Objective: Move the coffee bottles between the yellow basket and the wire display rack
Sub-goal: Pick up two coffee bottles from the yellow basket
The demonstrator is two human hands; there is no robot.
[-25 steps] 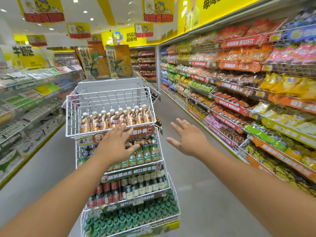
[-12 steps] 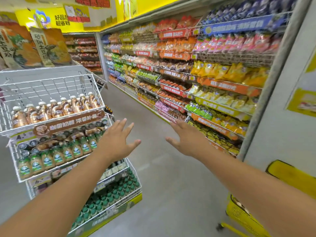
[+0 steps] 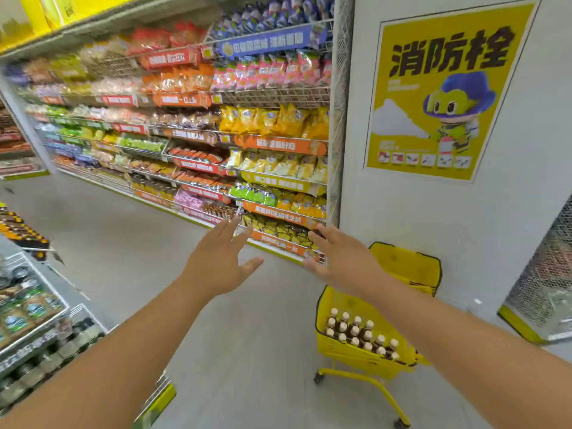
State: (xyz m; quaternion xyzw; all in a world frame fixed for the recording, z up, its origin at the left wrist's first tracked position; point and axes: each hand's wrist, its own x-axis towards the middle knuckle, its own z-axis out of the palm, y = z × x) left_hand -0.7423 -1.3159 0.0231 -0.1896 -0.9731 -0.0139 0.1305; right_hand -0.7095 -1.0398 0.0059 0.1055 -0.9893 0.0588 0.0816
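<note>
Capped coffee bottles [image 3: 360,334] in perforated yellow basket [image 3: 346,351]

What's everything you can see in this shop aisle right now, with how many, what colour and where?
yellow basket: one, yellow, wheeled, floor at lower right
coffee bottles: over a dozen, brown with white caps, upright in the basket
wire display rack: one, white wire, left edge, holding green-labelled bottles
snack shelves: several tiers, mixed-colour packets, along the aisle
poster: one, yellow, on the white wall
left hand: open, empty, mid-air
right hand: open, empty, above the basket
</note>
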